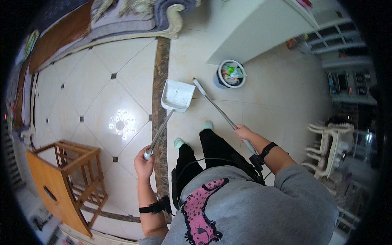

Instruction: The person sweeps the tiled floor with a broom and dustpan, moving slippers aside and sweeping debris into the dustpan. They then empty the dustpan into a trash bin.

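Note:
My left hand (pixel 144 164) is closed around the grey grip of a long-handled white dustpan (pixel 178 94). Its pan rests on the tiles ahead of my feet, with small dark bits of dirt scattered inside. In my right hand (pixel 243 133) is the metal pole of a broom (pixel 218 107), which slants away to the far left. The broom's narrow white head (pixel 199 87) stands just right of the pan, a small gap between them. Its bristles show only as a dark tip.
Right of the broom head stands a round trash bin (pixel 232 74) with a white rim, filled with rubbish. A pale wall end (pixel 249 34) rises behind it. A wooden chair (pixel 67 179) is at the left, a sofa (pixel 126 24) at the far left, white furniture (pixel 332 143) at the right.

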A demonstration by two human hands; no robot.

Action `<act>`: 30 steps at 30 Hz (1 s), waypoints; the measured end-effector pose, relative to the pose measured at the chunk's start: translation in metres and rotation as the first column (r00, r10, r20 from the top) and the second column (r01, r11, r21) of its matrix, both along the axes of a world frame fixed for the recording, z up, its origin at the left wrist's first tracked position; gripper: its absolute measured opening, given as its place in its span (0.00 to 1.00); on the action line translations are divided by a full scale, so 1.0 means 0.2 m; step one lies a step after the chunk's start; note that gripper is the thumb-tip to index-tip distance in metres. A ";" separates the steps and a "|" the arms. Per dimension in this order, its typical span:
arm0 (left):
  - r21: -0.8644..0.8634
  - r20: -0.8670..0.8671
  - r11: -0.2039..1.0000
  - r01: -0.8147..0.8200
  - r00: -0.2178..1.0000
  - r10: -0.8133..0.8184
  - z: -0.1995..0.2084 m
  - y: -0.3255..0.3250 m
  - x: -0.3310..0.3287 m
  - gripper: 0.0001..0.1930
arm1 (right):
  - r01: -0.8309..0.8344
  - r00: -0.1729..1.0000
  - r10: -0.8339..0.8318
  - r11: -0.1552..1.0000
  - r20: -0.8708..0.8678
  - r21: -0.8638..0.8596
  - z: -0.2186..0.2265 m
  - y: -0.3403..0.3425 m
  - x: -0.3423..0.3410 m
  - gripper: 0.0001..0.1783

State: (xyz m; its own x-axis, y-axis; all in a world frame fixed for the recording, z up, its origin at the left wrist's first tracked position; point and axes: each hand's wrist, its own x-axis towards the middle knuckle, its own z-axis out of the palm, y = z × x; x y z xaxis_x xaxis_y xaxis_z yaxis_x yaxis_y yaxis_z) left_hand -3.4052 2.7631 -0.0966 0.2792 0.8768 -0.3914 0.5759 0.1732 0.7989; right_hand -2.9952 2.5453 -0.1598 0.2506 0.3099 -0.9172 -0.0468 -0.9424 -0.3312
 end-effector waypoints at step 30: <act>-0.992 0.112 0.123 0.003 0.433 0.894 -0.62 -0.64 1.00 0.12 | 0.191 0.981 -0.192 0.957 0.018 -0.217 0.06 -1.23 0.22 0.19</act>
State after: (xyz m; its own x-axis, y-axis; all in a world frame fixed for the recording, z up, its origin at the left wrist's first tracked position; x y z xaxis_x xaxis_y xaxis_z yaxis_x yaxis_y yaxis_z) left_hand -3.2055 2.6356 -0.2198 0.4759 0.1896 -0.8588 -0.4701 0.8801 -0.0663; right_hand -2.9519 2.2996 -0.1476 0.2829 0.0504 -0.9578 -0.2345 -0.9647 -0.1200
